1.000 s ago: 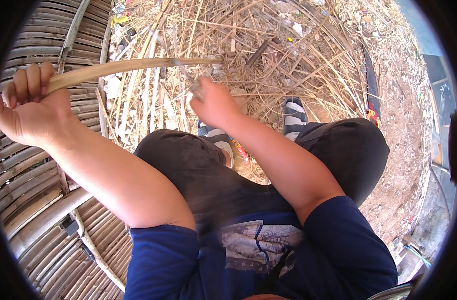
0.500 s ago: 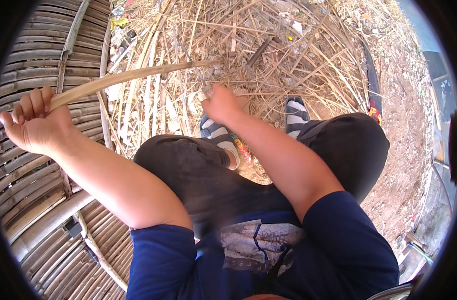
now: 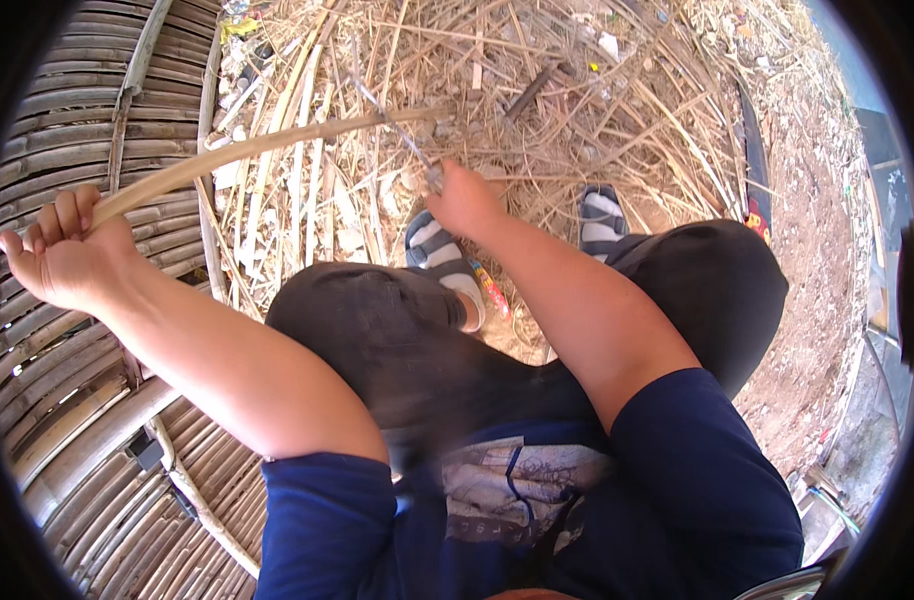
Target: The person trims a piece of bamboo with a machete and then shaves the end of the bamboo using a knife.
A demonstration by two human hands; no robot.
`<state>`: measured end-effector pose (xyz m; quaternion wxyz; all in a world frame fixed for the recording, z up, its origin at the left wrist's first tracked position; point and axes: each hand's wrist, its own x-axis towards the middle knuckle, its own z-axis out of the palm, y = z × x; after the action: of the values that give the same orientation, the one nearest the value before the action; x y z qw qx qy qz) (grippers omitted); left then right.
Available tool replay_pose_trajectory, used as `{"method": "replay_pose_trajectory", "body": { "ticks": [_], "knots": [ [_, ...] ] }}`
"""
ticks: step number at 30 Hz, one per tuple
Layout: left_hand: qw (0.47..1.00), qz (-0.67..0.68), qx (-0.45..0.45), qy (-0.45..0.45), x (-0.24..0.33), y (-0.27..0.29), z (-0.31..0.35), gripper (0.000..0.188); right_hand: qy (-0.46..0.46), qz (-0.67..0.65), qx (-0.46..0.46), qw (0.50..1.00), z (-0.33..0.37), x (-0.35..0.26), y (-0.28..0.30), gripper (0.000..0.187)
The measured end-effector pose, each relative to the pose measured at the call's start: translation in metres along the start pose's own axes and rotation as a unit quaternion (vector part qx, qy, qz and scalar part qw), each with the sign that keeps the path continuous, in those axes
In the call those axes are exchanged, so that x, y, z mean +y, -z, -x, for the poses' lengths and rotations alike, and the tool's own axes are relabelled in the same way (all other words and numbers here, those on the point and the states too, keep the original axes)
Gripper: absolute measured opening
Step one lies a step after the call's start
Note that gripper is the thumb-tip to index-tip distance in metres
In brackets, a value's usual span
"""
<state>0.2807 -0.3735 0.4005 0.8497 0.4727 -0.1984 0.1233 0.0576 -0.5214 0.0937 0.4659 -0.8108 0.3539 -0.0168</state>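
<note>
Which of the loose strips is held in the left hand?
The long curved strip gripped by the left hand; the other strips lie on the ground.

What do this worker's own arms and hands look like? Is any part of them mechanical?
They look entirely human, with no cables or machine parts showing. Short, dark blue sleeves leave the forearms bare. The left hand and right hand have no gloves, and no watch or bracelet shows.
</note>
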Motion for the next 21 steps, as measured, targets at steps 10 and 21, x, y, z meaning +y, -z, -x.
{"method": "replay_pose_trajectory", "body": {
  "ticks": [10,21],
  "knots": [
    [0.999,0.021,-0.043,0.022,0.008,-0.020,0.003,0.033,0.206,-0.077,-0.029,0.975,0.037,-0.122,0.038,0.028],
    [1.000,0.014,-0.002,0.011,0.000,0.003,-0.008,0.040,-0.070,-0.006,-0.009,0.997,0.007,-0.006,-0.005,0.040]
  ]
}}
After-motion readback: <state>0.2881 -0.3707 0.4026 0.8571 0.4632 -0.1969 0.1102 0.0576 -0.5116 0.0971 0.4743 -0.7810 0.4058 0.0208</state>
